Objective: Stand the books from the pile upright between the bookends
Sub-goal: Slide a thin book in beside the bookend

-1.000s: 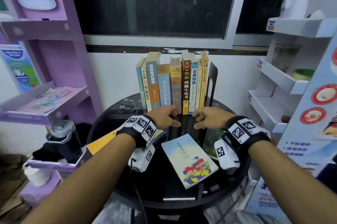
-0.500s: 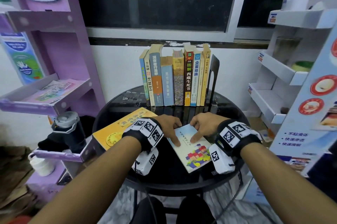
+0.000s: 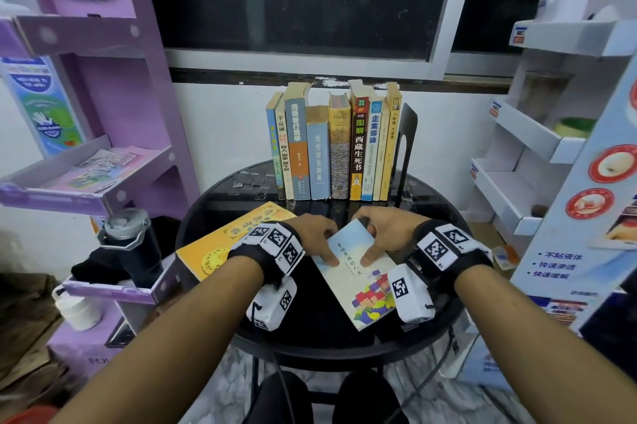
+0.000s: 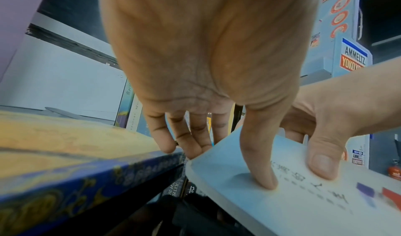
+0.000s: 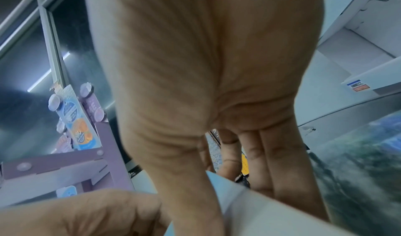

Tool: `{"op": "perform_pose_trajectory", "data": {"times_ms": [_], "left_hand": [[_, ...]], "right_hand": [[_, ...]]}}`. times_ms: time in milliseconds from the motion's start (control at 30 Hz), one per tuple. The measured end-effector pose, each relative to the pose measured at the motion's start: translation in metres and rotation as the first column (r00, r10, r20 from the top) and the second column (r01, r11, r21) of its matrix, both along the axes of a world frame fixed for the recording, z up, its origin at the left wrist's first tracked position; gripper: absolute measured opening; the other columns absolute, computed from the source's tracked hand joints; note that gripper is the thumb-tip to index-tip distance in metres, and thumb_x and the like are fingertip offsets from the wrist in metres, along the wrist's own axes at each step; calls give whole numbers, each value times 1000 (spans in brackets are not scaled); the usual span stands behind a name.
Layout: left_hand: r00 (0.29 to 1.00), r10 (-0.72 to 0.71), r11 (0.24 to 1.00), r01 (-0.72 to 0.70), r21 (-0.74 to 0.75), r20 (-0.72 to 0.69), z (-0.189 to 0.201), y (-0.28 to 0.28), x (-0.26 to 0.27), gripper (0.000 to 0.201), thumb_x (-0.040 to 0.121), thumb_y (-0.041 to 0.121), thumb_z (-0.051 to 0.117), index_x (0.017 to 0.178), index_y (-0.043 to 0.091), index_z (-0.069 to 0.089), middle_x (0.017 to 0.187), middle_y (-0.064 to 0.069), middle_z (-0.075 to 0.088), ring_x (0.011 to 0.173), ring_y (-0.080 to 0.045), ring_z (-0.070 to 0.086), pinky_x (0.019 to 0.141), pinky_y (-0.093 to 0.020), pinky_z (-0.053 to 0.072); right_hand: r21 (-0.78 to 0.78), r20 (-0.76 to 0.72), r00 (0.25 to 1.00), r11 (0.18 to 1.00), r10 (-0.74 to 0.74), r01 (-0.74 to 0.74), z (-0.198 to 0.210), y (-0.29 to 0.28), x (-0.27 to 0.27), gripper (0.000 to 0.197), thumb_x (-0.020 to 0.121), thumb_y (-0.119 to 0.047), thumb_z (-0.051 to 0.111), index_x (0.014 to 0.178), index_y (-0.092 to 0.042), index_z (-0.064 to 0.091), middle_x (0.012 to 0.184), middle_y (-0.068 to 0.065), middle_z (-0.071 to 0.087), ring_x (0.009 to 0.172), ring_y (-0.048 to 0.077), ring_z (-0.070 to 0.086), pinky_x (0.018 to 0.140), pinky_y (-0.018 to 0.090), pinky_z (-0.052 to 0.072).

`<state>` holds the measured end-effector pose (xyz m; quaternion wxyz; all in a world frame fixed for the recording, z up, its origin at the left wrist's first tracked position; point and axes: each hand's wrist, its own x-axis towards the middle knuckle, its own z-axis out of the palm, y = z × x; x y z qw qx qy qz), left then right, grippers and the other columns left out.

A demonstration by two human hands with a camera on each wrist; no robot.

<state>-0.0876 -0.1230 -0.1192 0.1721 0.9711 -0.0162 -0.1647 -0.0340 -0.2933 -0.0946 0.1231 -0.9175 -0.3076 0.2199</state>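
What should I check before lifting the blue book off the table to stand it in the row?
1. Left hand holds blue book, thumb on cover, fingers at its edge: ok.
2. Right hand holds the same book, thumb on cover, fingers over the far edge: ok.
3. Row of books stands upright: ok.
4. Right bookend stands against the row: ok.
5. Left bookend: cannot tell, not seen in the head view.
6. Free gap in the row for this book: not ok, the books stand packed; the open end is at the left.
7. Yellow book lies apart from the lift path: ok.
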Motion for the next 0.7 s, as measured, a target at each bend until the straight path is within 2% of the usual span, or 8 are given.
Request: {"op": "perform_pose_trajectory", "data": {"times_ms": [133, 200, 267, 367, 467, 600, 633, 700], "left_hand": [[999, 35, 994, -32, -105, 29, 2, 7, 3, 37, 82, 29, 73, 109, 17, 52, 111, -3, 58, 95, -18, 52, 80, -28, 40], [997, 60, 981, -51, -185, 46, 5, 11, 5, 30, 82, 26, 73, 99, 19, 49, 105, -3, 57, 94, -20, 55, 81, -32, 46], [993, 111, 936, -91, -340, 40, 9, 13, 6, 26, 83, 18, 72, 90, 19, 47, 102, -7, 58, 93, -25, 61, 82, -39, 55], [983, 169, 853, -108, -510, 73, 17, 15, 8, 24, 86, 7, 68, 89, 16, 46, 94, -5, 55, 82, -21, 62, 67, -33, 59], [968, 167, 853, -46, -520, 189, 25, 13, 14, 22, 85, 8, 69, 90, 18, 50, 90, 0, 55, 87, -23, 60, 77, -42, 57], [936, 150, 874, 25, -485, 318, 32, 3, 27, 26, 83, 10, 71, 100, 16, 52, 87, 9, 53, 87, -17, 55, 69, -24, 49], [929, 156, 869, 32, -494, 334, 34, 0, 30, 28, 82, 10, 72, 101, 16, 52, 87, 10, 53, 86, -15, 54, 66, -22, 47], [911, 178, 866, 34, -499, 371, 37, -7, 38, 30, 81, 10, 73, 102, 16, 52, 86, 11, 51, 82, -12, 53, 62, -18, 43]], "right_hand": [[53, -7, 1000, 999, 6, -6, 9, 0, 2, 69, 67, -21, 87, 121, -24, 44, 104, -6, 59, 100, 16, 60, 85, 34, 53], [104, -19, 1000, 995, 8, -6, 14, -1, 3, 70, 69, -18, 86, 123, -23, 40, 100, -4, 62, 96, 16, 62, 76, 29, 53], [160, -35, 999, 987, 4, 1, 19, -2, 3, 70, 72, -15, 84, 122, -24, 36, 100, -1, 66, 91, 17, 65, 71, 28, 54], [250, -58, 998, 968, -11, 26, 26, -4, 3, 64, 76, -10, 80, 118, -27, 33, 111, 4, 66, 91, 19, 68, 77, 39, 59], [353, -113, 993, 933, -33, 71, 30, -9, 5, 50, 83, -7, 72, 115, -28, 40, 110, 3, 61, 90, 22, 70, 68, 47, 61], [448, -190, 978, 880, -82, 161, 36, -20, 10, 29, 92, -8, 61, 110, -27, 49, 111, 12, 63, 93, 32, 71, 67, 55, 59], [463, -203, 975, 869, -87, 174, 39, -24, 12, 27, 93, -8, 59, 111, -26, 50, 110, 14, 65, 90, 33, 71, 67, 55, 59], [492, -216, 972, 850, -91, 189, 44, -32, 15, 28, 95, -8, 57, 117, -23, 50, 106, 16, 67, 83, 31, 73, 62, 48, 60]]}}
